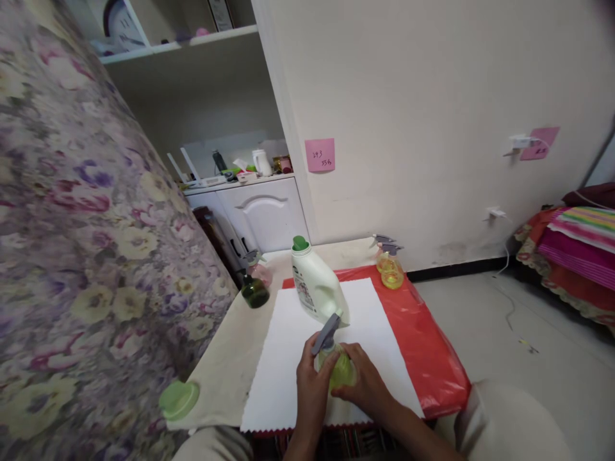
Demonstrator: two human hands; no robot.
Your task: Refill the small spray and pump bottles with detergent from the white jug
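Lid first, far left: a green lid (179, 399) lies on the bare tabletop (225, 358) near the front edge, well apart from my hands. Behind it a dark green spray bottle (254, 289) stands by the flowered fabric (72, 243). Then the white mat (288, 333), laid over a red plastic sheet (432, 346). My left hand (310, 378) is wrapped closed round the neck of a small yellow-green spray bottle (342, 371), just under its grey trigger head (327, 333); my right hand (368, 384) is cupped shut round the bottle's body on the other side. Bottle sits on the mat's front half, roughly centre, both palms touching it. Just behind it stands a white detergent jug (317, 285) with its green cap (300, 243) on, upright, near but not touching as far as I can tell. Far right rear, a yellow spray bottle (391, 269) stands at the sheet's back edge. Step in hand, my guess: working the trigger head at the neck, one hand bracing, one turning. Next move would call for a firm hold on the body so it doesn't tip or slide, and keeping it upright so liquid stays in.
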